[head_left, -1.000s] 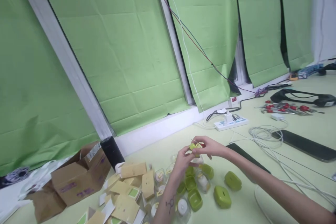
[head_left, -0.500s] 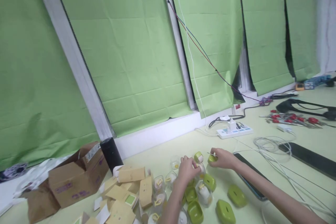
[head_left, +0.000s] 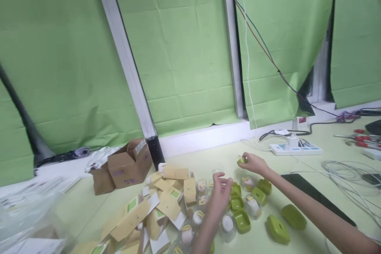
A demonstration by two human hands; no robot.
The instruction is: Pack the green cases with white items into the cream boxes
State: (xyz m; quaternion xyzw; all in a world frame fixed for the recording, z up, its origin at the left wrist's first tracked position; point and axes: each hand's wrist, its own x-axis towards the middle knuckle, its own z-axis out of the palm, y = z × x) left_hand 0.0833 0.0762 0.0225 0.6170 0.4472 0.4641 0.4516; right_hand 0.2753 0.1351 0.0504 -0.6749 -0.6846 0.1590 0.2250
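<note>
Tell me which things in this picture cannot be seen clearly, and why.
Head view, left hand: its back faces the camera, so the palm is hidden.
Head view, small green piece in the right hand: the fingers cover most of it.
Head view, red-handled tools: cut off by the right edge.
Head view, pale shape at bottom left: blurred.
Head view, box label: print too small to read.
</note>
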